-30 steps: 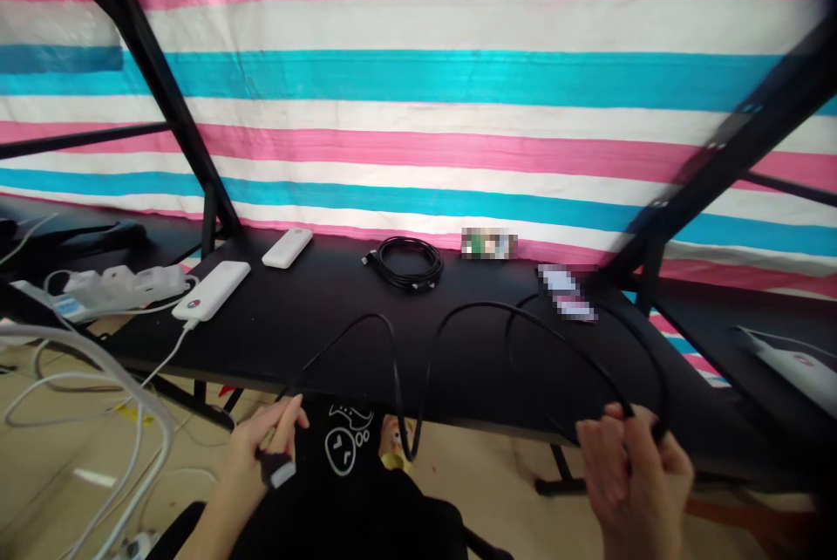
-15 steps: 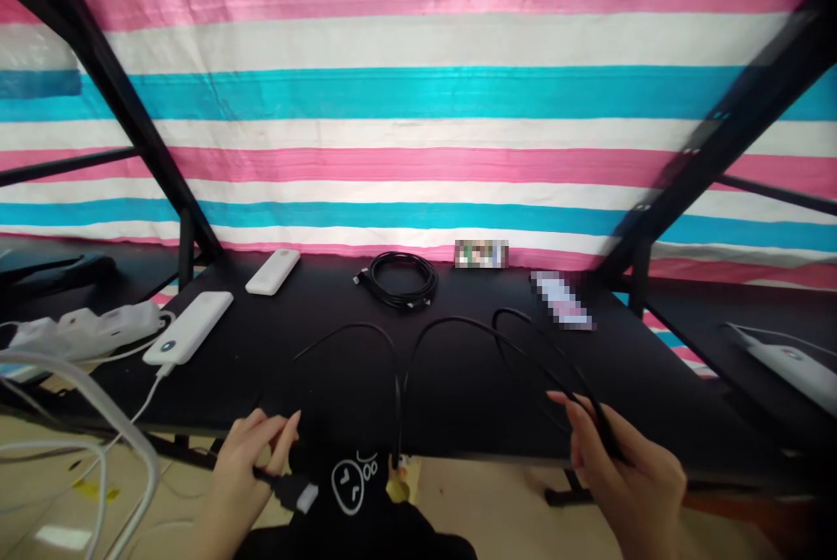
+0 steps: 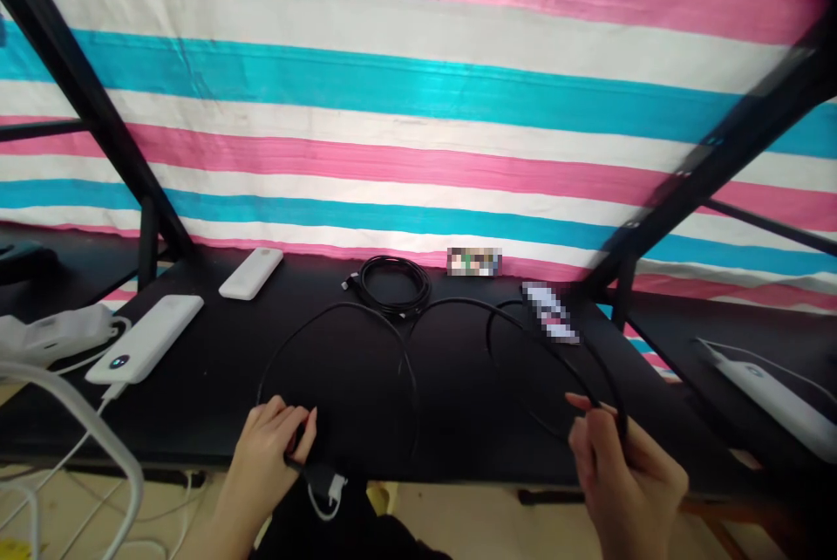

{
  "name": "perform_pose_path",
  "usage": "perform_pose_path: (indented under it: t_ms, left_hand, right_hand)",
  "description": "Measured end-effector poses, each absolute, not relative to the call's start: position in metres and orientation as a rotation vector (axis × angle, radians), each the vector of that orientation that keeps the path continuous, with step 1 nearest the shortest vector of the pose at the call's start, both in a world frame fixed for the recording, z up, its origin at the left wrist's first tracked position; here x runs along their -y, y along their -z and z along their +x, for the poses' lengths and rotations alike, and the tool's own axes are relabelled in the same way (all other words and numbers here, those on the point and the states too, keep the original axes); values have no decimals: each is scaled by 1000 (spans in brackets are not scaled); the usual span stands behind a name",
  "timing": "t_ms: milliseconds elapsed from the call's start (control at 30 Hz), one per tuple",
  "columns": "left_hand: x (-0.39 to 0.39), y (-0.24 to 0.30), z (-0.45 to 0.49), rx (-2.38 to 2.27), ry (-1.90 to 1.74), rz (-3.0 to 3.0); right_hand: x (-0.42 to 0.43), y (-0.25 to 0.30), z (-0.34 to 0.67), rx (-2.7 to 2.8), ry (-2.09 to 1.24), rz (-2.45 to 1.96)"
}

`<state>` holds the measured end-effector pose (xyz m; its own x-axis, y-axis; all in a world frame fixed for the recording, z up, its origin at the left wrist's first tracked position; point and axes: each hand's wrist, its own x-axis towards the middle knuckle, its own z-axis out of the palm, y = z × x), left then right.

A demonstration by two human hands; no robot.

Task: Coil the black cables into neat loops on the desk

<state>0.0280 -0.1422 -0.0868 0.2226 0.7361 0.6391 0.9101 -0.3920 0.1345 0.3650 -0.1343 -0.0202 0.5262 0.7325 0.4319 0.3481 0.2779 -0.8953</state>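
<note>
A long black cable (image 3: 451, 300) arches in loose loops over the table between my hands. My left hand (image 3: 271, 447) is closed on one end of it at the front edge. That end's black plug, with a light metal tip (image 3: 336, 488), sticks out below the fingers. At the right, my right hand (image 3: 628, 473) pinches the looped part of the same cable, with strands passing through its fingers. Behind the loops lies a second black cable (image 3: 394, 313), neatly coiled, its plugs at the coil's left and lower edge.
On the black table (image 3: 215, 403) at left are a white power bank (image 3: 147, 342) with a white lead and another white power bank (image 3: 252, 274). A power strip (image 3: 58, 335) stands far left. A pixelated card (image 3: 474, 262) and pixelated phone-like object (image 3: 551, 312) lie at back right.
The view has shifted and tilted slightly. My left hand has moved up and right onto the table edge with the plug, and the cable's left loop has spread wider. My right hand keeps its grip.
</note>
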Motion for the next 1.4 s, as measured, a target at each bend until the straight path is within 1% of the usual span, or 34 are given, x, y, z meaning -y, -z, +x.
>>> perform_pose_path:
  t_ms: [267, 467, 633, 833, 967, 1100, 1233, 1400]
  left_hand:
    - [143, 115, 6, 1795, 847, -2466]
    - [139, 126, 6, 1916, 959, -2295]
    - [137, 122, 15, 2003, 921, -2198]
    - [136, 122, 18, 1941, 803, -2167]
    - [135, 124, 18, 1864, 763, -2167]
    - [137, 125, 18, 1824, 829, -2194]
    - [144, 130, 11, 1854, 1017, -2164]
    - [155, 140, -5, 1887, 1040, -2207]
  right_hand:
    - [129, 23, 347, 1186, -386, -1448]
    - [124, 19, 339, 1139, -560, -1471]
    - [122, 19, 336, 1130, -579, -1477]
    - [122, 22, 339, 994, -661, -1405]
    - [122, 24, 337, 968, -658, -1417]
    - [123, 21, 332, 980, -645, -1445]
    - [125, 21, 335, 959, -614, -1452]
    - [126, 27, 346, 877, -704, -1239]
